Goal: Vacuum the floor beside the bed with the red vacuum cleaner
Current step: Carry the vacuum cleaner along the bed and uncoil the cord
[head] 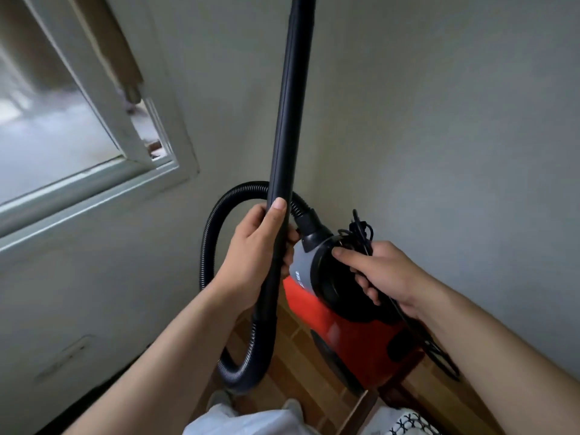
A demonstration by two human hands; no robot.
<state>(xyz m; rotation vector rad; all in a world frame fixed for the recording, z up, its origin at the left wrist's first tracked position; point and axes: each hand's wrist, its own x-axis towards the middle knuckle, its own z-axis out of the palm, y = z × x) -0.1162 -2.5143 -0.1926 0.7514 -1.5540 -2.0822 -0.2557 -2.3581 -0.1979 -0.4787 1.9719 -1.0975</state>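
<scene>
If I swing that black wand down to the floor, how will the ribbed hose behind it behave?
Likely floppy: the ribbed hose hangs in a loose loop between the red vacuum cleaner and the wand, so it should bend and trail. The wand itself looks straight and stiff in the left hand. The loop might tug the cleaner sideways.

The vacuum (351, 334) has a glossy red body, a grey collar and a black top. It sits tilted, nose up, in a corner by the wall (439, 120), over the wood-pattern floor (298, 375). Its black wand (288, 120) stands almost upright and runs out of the top of the view; the left hand (260, 246) grips it near the lower end. A black ribbed hose (207, 246) loops from the wand's foot round to the nose. The right hand (386, 271) holds the bundled black cord (361, 230) against the top.
</scene>
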